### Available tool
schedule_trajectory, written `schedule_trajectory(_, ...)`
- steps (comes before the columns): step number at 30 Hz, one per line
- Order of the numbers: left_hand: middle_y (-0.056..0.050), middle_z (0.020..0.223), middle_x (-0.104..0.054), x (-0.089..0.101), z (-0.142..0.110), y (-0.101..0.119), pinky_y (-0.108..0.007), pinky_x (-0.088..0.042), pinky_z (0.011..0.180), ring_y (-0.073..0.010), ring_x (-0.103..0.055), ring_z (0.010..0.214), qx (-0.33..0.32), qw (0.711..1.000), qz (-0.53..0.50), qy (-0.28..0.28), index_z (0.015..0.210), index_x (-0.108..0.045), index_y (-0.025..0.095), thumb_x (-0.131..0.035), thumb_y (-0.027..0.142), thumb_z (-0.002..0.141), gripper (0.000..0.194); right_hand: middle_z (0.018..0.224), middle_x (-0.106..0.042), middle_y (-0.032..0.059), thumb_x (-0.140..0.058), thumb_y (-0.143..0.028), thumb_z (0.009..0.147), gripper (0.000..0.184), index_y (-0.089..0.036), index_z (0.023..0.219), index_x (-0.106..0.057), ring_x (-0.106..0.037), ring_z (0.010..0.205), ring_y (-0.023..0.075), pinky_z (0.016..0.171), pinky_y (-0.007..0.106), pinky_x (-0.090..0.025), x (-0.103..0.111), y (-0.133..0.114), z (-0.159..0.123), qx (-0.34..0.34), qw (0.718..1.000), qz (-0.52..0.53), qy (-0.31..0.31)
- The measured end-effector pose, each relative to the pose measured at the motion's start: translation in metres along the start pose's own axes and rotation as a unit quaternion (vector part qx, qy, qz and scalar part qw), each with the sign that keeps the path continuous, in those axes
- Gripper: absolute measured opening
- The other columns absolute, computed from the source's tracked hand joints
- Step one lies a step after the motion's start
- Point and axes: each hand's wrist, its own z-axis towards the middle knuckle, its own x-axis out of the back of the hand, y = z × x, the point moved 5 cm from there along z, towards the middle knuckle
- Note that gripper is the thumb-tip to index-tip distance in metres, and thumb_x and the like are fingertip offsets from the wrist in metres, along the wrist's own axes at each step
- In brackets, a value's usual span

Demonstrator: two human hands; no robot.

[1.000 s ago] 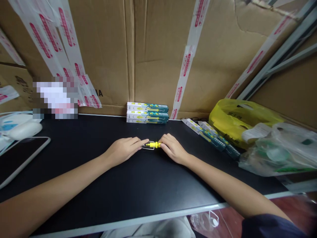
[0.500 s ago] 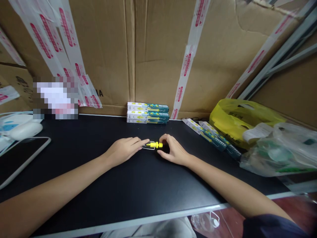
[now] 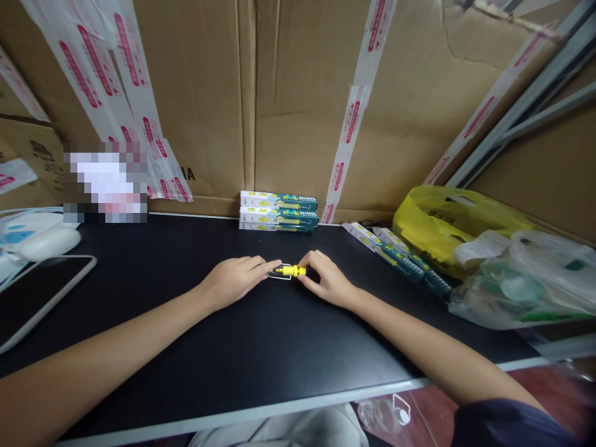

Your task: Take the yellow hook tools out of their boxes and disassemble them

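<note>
Between my two hands lies a small yellow spring scale [image 3: 289, 271] with a bent metal wire loop at its left end, low over the black table. My left hand [image 3: 235, 279] holds the wire loop end, its fingers together and stretched toward the right; the fingertips cover part of the loop. At the other end, my right hand [image 3: 328, 279] curls its thumb and forefinger round the yellow knob in a pinch. Behind the hands, a stack of printed narrow boxes [image 3: 278, 212] with pictures of yellow spring scales stands against the cardboard.
Two more narrow boxes [image 3: 395, 254] lie slanted at the right. Beside them sit a yellow plastic bag [image 3: 419, 217] and a clear plastic bag [image 3: 521, 292]. A tablet-like device [image 3: 41, 298] lies at the left below a white mouse-shaped object [image 3: 49, 244]. The table's pale front edge [image 3: 279, 406] runs nearest me.
My right thumb and forefinger came off the yellow knob half a second ago and have closed on it again. My left hand has kept its place on the wire loop end.
</note>
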Motion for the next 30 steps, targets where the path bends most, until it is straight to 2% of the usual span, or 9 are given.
schedule_trajectory(7,-0.002,0.100,-0.066,-0.0008,-0.0005,-0.0001,-0.023,-0.049,0.069,-0.0127,-0.063,0.080,0.002,1.000,0.008,-0.007,0.134,-0.046,0.023,-0.040,0.026,0.097,0.037,0.087,-0.056,0.0042,-0.054,-0.022,0.087,0.009,-0.022,0.091,-0.046,-0.050,0.078,0.0180,0.071,0.033,-0.042,-0.0011,0.0018,-0.0007,0.006,1.000,0.012,0.016)
schedule_trajectory(11,-0.002,0.100,-0.066,-0.0007,-0.0006,0.0000,-0.023,-0.049,0.069,-0.0125,-0.063,0.080,0.001,1.000,0.014,-0.005,0.133,-0.046,0.023,-0.039,0.026,0.098,0.037,0.090,-0.055,0.0041,-0.064,-0.038,0.082,0.029,-0.021,0.095,-0.044,-0.051,0.079,0.0177,0.073,0.033,-0.043,0.0014,0.0029,-0.0010,-0.022,0.999,0.025,0.019)
schedule_trajectory(14,-0.002,0.101,-0.066,0.0000,-0.0004,0.0004,-0.023,-0.049,0.070,-0.0125,-0.063,0.081,-0.002,1.000,0.013,-0.002,0.133,-0.046,0.023,-0.038,0.026,0.098,0.036,0.091,-0.056,0.0047,-0.048,-0.038,0.093,0.017,-0.021,0.096,-0.048,-0.051,0.082,0.0183,0.076,0.034,-0.042,0.0006,0.0028,-0.0001,-0.025,1.000,0.005,-0.009)
schedule_trajectory(17,-0.002,0.101,-0.066,0.0000,-0.0005,0.0003,-0.024,-0.050,0.070,-0.0128,-0.063,0.080,-0.003,1.000,0.012,-0.003,0.133,-0.046,0.022,-0.039,0.026,0.098,0.036,0.088,-0.056,0.0047,-0.034,-0.031,0.098,0.022,-0.021,0.090,-0.051,-0.048,0.082,0.0184,0.075,0.034,-0.040,-0.0016,0.0018,0.0009,-0.011,0.999,-0.027,-0.039)
schedule_trajectory(22,-0.002,0.102,-0.066,-0.0015,-0.0012,-0.0010,-0.025,-0.050,0.069,-0.0139,-0.063,0.080,0.003,1.000,0.012,-0.003,0.133,-0.047,0.022,-0.039,0.027,0.098,0.037,0.088,-0.057,0.0048,-0.047,-0.030,0.093,0.011,-0.020,0.093,-0.051,-0.049,0.081,0.0181,0.074,0.033,-0.040,-0.0011,0.0020,0.0006,-0.006,1.000,-0.008,-0.017)
schedule_trajectory(26,-0.002,0.102,-0.066,-0.0019,-0.0010,-0.0014,-0.025,-0.050,0.070,-0.0137,-0.064,0.082,0.009,1.000,0.007,-0.007,0.133,-0.047,0.023,-0.040,0.027,0.097,0.037,0.089,-0.059,0.0048,-0.053,-0.026,0.089,0.010,-0.020,0.096,-0.050,-0.051,0.080,0.0181,0.074,0.032,-0.042,-0.0007,0.0022,-0.0004,-0.003,1.000,0.012,0.007)
schedule_trajectory(30,-0.002,0.102,-0.066,-0.0013,-0.0007,-0.0012,-0.025,-0.050,0.070,-0.0138,-0.064,0.081,0.005,1.000,0.007,-0.002,0.133,-0.047,0.022,-0.040,0.027,0.097,0.037,0.092,-0.058,0.0052,-0.059,-0.033,0.086,0.022,-0.020,0.100,-0.048,-0.053,0.082,0.0180,0.076,0.033,-0.043,0.0006,0.0031,-0.0009,-0.022,0.999,0.020,0.015)
